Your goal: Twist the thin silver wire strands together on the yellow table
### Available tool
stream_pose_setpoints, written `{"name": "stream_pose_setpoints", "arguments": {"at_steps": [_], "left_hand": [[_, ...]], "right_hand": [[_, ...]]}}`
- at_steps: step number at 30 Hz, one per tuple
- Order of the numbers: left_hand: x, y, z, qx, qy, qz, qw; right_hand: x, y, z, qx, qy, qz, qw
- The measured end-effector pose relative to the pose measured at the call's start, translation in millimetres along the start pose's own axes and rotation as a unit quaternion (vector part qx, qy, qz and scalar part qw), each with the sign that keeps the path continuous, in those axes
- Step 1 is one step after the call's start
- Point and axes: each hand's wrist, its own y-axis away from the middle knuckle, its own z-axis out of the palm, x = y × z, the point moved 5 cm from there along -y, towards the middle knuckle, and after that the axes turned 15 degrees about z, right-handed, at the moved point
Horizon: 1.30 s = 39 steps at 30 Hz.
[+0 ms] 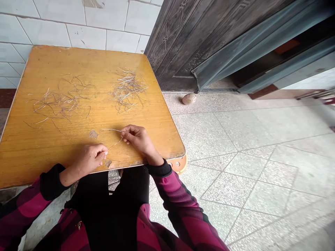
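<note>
Near the front edge of the yellow wooden table (99, 69), my left hand (90, 157) is closed, thumb and forefinger pinching a thin wire (114, 144). My right hand (136, 138) is also closed in a pinch, on the other end of that wire. A pale stretch of wire (111, 129) sticks out leftward from the right fingertips; whether it is the same piece I cannot tell. Beyond my hands, a tangle of bent, darker wires (61, 104) spreads over the left of the tabletop. A denser pile of straighter, shinier wires (128, 89) lies to the right.
A white tiled wall (52, 31) stands behind the table. On the right are a dark carved door (180, 42) and a grey-green curtain (235, 48). A worn ball (189, 99) rests on the tiled floor (248, 167). An orange stool (180, 164) shows under the table's corner.
</note>
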Motion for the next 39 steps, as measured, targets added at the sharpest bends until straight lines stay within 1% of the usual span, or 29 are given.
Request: {"name": "stream_pose_setpoints", "arguments": {"at_steps": [4,9,14,18,21,25,28,31,35,39], "left_hand": [[2.9,0.0,-1.4,0.011,-0.056,0.029,0.998],[5.5,1.4,-2.7,0.042,-0.154,0.098,0.982],[10.3,4.9,1.0,0.035,-0.219,0.128,0.967],[14.3,8.1,3.9,0.027,-0.291,0.143,0.946],[14.5,9.8,6.0,0.012,-0.327,0.147,0.933],[16.7,10.4,7.1,0.003,-0.365,0.15,0.919],[18.7,9.8,8.6,-0.005,-0.378,0.153,0.913],[19.1,8.9,10.8,-0.006,-0.358,0.166,0.919],[17.1,7.3,13.2,0.007,-0.313,0.181,0.933],[14.7,4.8,13.2,0.023,-0.294,0.181,0.938]], "right_hand": [[0.7,-0.4,-0.7,0.007,0.018,-0.02,1.0],[-0.6,-0.1,0.1,0.014,0.027,-0.027,0.999],[1.3,-1.7,0.2,0.024,0.028,-0.015,0.999],[5.7,-2.3,0.5,0.031,0.037,-0.008,0.999],[6.1,-1.2,1.1,0.044,0.081,-0.034,0.995],[0.7,1.8,1.9,0.087,0.162,-0.087,0.979],[-5.4,3.9,3.8,0.115,0.22,-0.112,0.962],[-12.5,5.5,6.7,0.129,0.264,-0.143,0.945],[-20.1,5.3,10.3,0.128,0.301,-0.184,0.927],[-20.1,2.1,12.7,0.12,0.343,-0.195,0.911]]}}
